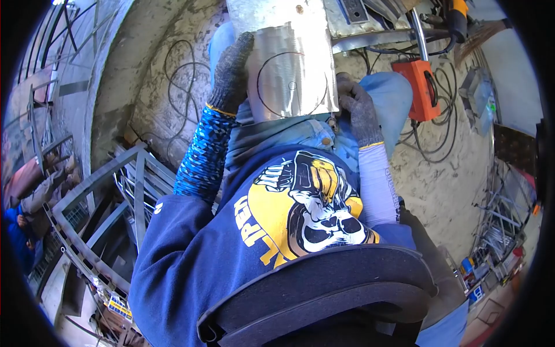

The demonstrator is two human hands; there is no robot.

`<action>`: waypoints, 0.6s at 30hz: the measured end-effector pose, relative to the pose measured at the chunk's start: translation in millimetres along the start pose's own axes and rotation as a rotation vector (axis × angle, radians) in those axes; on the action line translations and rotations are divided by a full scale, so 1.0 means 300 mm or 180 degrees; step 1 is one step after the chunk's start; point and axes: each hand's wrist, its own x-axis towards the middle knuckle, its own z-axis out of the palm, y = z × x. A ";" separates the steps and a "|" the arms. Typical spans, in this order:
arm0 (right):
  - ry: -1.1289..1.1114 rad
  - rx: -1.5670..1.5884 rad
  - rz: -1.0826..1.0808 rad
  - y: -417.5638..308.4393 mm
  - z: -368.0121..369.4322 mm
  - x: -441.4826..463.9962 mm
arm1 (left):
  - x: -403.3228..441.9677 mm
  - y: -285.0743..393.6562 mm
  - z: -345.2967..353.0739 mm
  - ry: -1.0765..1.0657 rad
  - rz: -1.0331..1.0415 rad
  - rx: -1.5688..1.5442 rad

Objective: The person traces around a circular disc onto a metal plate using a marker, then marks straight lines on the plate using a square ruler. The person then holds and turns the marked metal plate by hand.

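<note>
A shiny metal sheet [277,75] lies across my lap, with a large dark circle drawn on it and a small ring mark near the circle's middle. My left hand [232,72], in a dark grey knit glove, grips the sheet's left edge, the fingers pointing away from me. On the opposite side, my right hand [359,110] wears a similar glove and sits close beside the right edge with its fingers curled. What those fingers hold, if anything, is hidden. Glare whitens the sheet's upper part.
An orange box [417,89] stands on the floor at right, with black cable [445,115] looped beside it. A yellow-and-black tool [458,17] is at the upper right. Metal frames [139,191] are stacked at left. Another person's blue sleeve [20,246] shows at far left.
</note>
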 end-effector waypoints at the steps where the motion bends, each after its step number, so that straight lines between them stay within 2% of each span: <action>1: -0.0039 -0.0055 -0.0018 0.008 -0.003 0.005 | -0.010 -0.030 -0.012 -0.0092 0.0613 0.0793; 2: -0.0083 -0.0110 -0.0039 0.007 -0.001 0.006 | -0.013 -0.044 -0.020 -0.0098 0.0608 0.0787; 4: -0.0069 -0.0150 -0.0032 0.001 0.000 0.004 | -0.016 -0.072 -0.030 -0.0123 0.0929 0.1500; 8: -0.0032 -0.0201 -0.0054 0.006 -0.003 0.007 | -0.012 -0.084 -0.022 -0.0084 0.0945 0.1411; 11: -0.0032 -0.0265 -0.0096 0.022 -0.006 0.015 | -0.006 -0.080 -0.010 -0.0090 0.0722 0.1201; 13: -0.0071 -0.0173 -0.0125 0.051 -0.018 0.028 | 0.009 -0.109 0.004 0.0300 0.1161 0.1016; 14: -0.0111 -0.0082 -0.0151 0.064 -0.024 0.035 | 0.011 -0.109 0.003 0.0300 0.1168 0.1015; 16: -0.0119 -0.0116 -0.0210 0.090 -0.036 0.048 | 0.012 -0.109 -0.001 0.0337 0.1395 0.1431; 18: -0.0128 -0.0151 -0.0276 0.078 -0.033 0.050 | -0.002 -0.077 -0.009 0.0131 0.1144 0.1414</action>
